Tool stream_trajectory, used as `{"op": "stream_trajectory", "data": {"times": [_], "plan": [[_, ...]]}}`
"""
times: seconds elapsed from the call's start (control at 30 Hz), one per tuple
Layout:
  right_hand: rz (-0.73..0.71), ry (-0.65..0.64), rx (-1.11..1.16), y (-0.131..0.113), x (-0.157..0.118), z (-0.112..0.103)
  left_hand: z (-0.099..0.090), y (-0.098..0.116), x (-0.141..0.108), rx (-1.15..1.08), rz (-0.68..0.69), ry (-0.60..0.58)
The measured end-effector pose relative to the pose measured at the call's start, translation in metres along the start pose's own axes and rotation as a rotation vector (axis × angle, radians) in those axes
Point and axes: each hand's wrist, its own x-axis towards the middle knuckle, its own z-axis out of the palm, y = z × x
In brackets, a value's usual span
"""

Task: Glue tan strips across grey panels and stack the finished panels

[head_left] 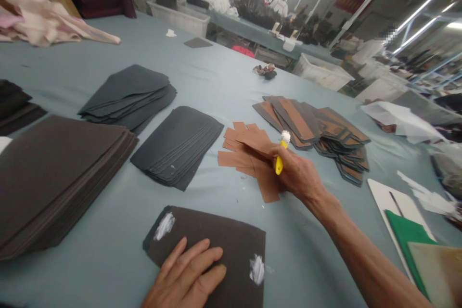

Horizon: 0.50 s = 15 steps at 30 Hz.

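Note:
My left hand (189, 274) lies flat, fingers spread, on a dark brown fabric panel (231, 238) with a white smear near its left and right ends. A darker layer shows at that panel's left edge. Over a loose pile of orange-brown strips (234, 159), my right hand (294, 168) is closed around a yellow-handled brush (279, 161) with white, coated bristles pointing up. Its fingertips also pinch one brown strip (256, 140), lifted at an angle above the pile.
Dark panel stacks (176, 144) stand left of the strips, with a large brown stack (54, 173) further left. Panels bearing brown strips (299, 120) lie behind my right hand. At the right are a white board (386, 197) and green material (407, 231).

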Motion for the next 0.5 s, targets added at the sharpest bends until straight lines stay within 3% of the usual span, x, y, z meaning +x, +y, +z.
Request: {"op": "stream_trajectory", "data": {"times": [0.2, 0.33, 0.5], "plan": [[-0.012, 0.175, 0.092, -0.016, -0.021, -0.035, -0.02, 0.008, 0.012, -0.236, -0.176, 0.04], [-0.071, 0.259, 0.172, -0.044, -0.046, -0.062, -0.034, 0.019, 0.023, -0.398, -0.441, 0.049], [-0.119, 0.253, 0.459, -0.089, -0.083, -0.085, -0.031, 0.032, 0.029, -0.795, -0.802, 0.011]]}}
